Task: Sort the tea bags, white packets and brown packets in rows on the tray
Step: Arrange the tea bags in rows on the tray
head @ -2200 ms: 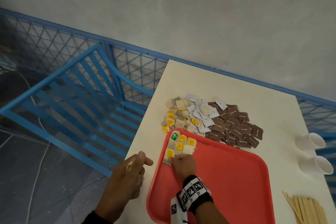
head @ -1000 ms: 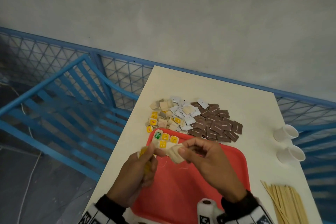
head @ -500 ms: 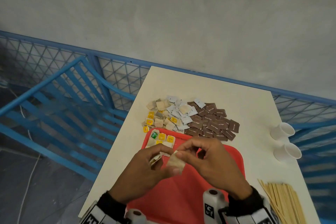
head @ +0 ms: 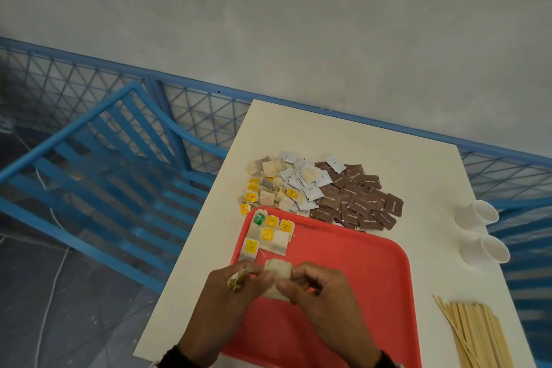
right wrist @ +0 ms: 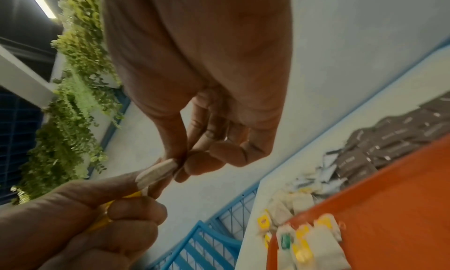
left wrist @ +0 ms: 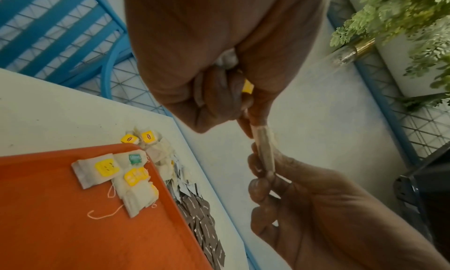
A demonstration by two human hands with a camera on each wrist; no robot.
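Observation:
Both hands hold one beige tea bag (head: 277,279) above the near left part of the red tray (head: 352,293). My left hand (head: 239,287) pinches its left edge and also grips more tea bags with yellow tags (head: 237,279) in its curled fingers. My right hand (head: 316,287) pinches the bag's right edge. The same bag (left wrist: 264,151) shows edge-on between both hands in the left wrist view, and again (right wrist: 155,173) in the right wrist view. Several tea bags (head: 268,234) lie in the tray's far left corner. Loose tea bags (head: 263,188), white packets (head: 301,185) and brown packets (head: 358,202) lie heaped beyond the tray.
Two white paper cups (head: 478,215) lie on their sides at the table's right edge. A bundle of wooden stirrers (head: 475,334) lies at the near right. A blue metal frame (head: 104,158) and mesh fence stand left of and behind the white table (head: 298,128).
My right hand lifted off the tray's tea bags and met the left hand above the tray. Both now pinch one tea bag, held slightly nearer me than half a second ago.

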